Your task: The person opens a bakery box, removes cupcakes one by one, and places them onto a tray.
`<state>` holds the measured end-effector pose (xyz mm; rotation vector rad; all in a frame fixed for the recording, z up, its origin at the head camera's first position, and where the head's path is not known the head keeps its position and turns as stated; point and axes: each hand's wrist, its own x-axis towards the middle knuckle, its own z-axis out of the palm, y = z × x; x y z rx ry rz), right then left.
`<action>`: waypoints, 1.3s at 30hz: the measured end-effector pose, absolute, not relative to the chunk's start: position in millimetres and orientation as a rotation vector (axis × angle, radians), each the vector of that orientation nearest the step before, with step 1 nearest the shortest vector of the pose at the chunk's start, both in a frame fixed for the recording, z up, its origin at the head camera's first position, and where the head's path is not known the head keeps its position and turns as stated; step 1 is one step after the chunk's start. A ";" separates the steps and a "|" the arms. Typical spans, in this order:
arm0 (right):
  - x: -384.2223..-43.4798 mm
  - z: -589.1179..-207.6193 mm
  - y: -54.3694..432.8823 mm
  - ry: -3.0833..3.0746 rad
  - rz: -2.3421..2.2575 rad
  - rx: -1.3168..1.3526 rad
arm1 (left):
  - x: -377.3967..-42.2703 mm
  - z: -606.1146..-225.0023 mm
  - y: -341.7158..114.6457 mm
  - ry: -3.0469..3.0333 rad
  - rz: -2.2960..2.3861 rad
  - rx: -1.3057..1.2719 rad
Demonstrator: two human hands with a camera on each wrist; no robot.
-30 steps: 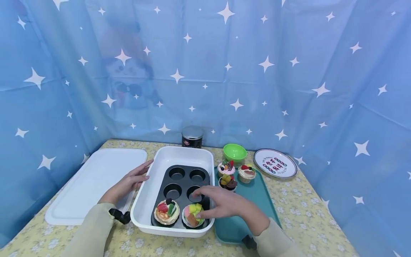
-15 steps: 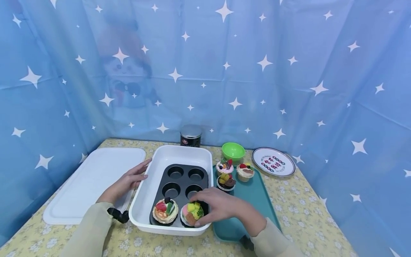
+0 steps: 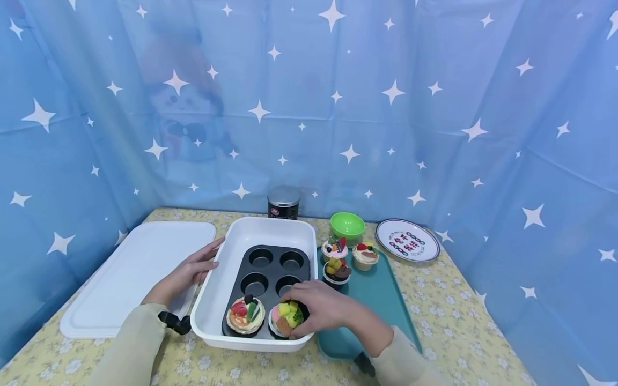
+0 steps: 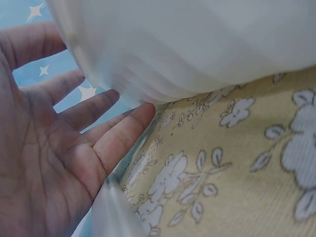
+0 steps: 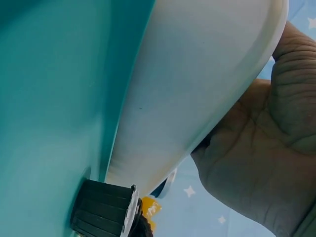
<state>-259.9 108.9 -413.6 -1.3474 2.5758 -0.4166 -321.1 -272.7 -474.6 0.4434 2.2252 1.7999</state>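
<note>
Two of the six cups in the dark muffin pan (image 3: 272, 272) are occupied; the pan lies flat inside the white box (image 3: 256, 344). The near-left cup holds a strawberry-topped cupcake (image 3: 245, 315), seated upright. The near-right cup holds a cupcake with yellow fruit cubes (image 3: 286, 317), and the right hand (image 3: 321, 305) is on this one: thumb at its near edge, fingers bent over its far side, so I read it as gripped. The right-wrist view cannot confirm contact, since the box wall hides the fingertips. The left hand (image 3: 190, 269) is not gripping anything; its fingers are extended and rest against the outside of the box's left wall, perhaps to steady it. The other four cups show no cupcake, though the middle-right one is partly covered by the right hand. Three more cupcakes stand at the far end of the teal tray (image 3: 374, 305): a pink-cream one (image 3: 334, 249), a chocolate one (image 3: 337, 272) nearest the box, and a pale-cream one (image 3: 365, 255) to the right. Judgement: if the pan is being loaded, it is about a third done, with the tray's three outstanding; these frames alone do not settle whether the gripped cupcake is being seated or lifted. The white lid (image 3: 140, 273) lies off the box, to its left.
</note>
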 end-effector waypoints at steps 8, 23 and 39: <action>-261.4 -418.2 109.8 2.565 -0.431 -1.366 | -321.0 -476.7 -272.8 2.228 1.795 0.427; -261.3 -418.6 108.0 2.621 -0.315 -1.340 | -321.2 -478.7 -272.3 2.223 1.816 0.407; -261.6 -417.9 108.7 2.660 -0.286 -1.405 | -321.7 -473.7 -271.7 2.216 1.811 0.430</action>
